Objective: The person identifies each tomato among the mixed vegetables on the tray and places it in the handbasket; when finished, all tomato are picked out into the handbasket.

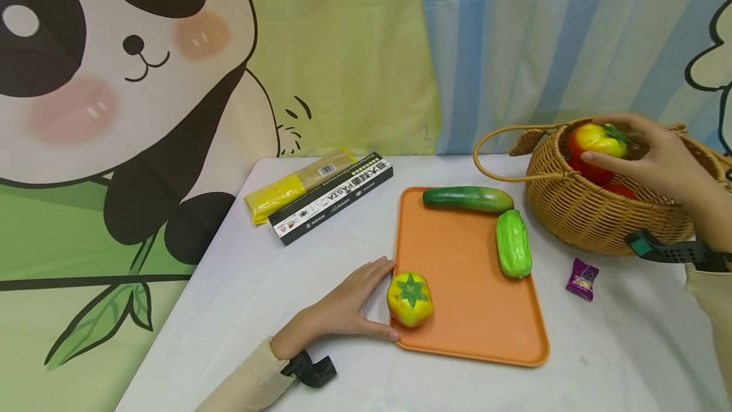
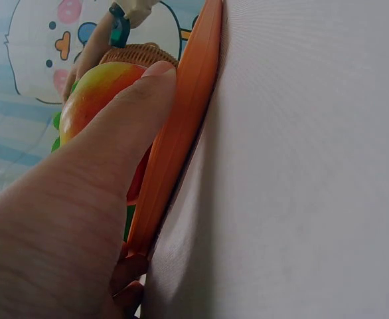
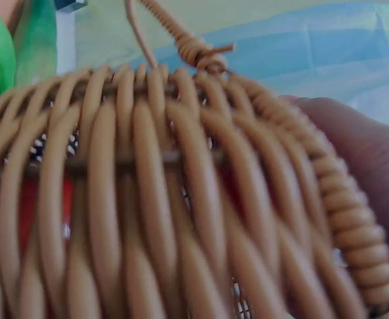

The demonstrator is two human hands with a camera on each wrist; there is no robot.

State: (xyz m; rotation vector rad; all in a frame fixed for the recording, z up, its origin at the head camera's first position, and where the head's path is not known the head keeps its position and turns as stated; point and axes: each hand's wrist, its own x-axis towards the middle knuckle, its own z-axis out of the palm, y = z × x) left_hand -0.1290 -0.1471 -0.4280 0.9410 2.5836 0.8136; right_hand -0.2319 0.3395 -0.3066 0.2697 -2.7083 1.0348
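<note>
My right hand (image 1: 657, 151) holds a yellow-and-red toy tomato (image 1: 599, 140) with a green leafy top, at the mouth of the wicker basket (image 1: 572, 215). Other red pieces (image 1: 620, 191) show inside that basket. In the right wrist view, the basket's weave (image 3: 155, 186) hides most of the hand. My left hand (image 1: 343, 310), thumb and fingers spread, touches the left edge of the orange tray (image 1: 463, 329). Just beside it on the tray sits a second yellow tomato (image 1: 410, 299). The left wrist view shows the thumb (image 2: 138, 109) against the tray's rim.
A dark green cucumber (image 1: 469, 199) lies along the tray's far edge, and a light green vegetable (image 1: 513, 245) along its right edge. Right of the tray is a purple wrapped candy (image 1: 582, 279). A black pasta box (image 1: 332, 198) and a yellow packet (image 1: 297, 186) lie at the back left.
</note>
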